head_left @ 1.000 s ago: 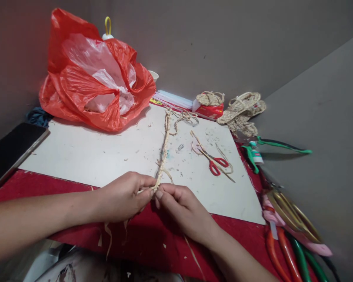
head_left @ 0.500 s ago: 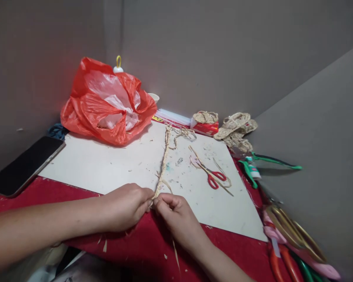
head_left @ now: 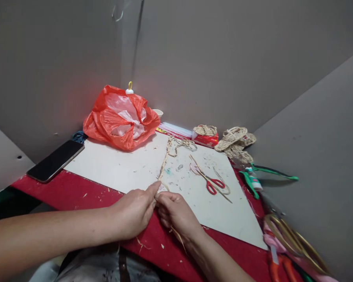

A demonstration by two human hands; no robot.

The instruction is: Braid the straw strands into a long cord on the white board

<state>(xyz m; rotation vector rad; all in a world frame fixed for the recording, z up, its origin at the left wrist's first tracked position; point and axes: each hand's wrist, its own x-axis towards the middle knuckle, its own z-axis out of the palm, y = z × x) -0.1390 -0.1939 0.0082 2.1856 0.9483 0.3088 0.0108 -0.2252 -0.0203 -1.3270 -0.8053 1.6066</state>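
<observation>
A thin braided straw cord (head_left: 165, 160) runs down the white board (head_left: 129, 172) toward me. Its near end is pinched between the fingers of my left hand (head_left: 135, 211), the index finger lying along the braid. Right beside it, my right hand (head_left: 178, 213) is closed on the same end, thumb and index finger pressed together. A loose straw strand (head_left: 179, 237) hangs out below my right hand. The exact spot where both hands grip is partly hidden by the fingers.
Red-handled scissors (head_left: 213, 184) lie on the board with straw strips. At the back stand a red plastic bag (head_left: 120, 117) and several woven straw pieces (head_left: 235, 141). A phone (head_left: 55, 160) lies left; green-handled pliers (head_left: 250, 182) and gold-handled scissors (head_left: 294, 239) are at right.
The view has shifted, showing more of the left side. My left index finger now reaches further up along the braid, and both hands remain together at its near end.
</observation>
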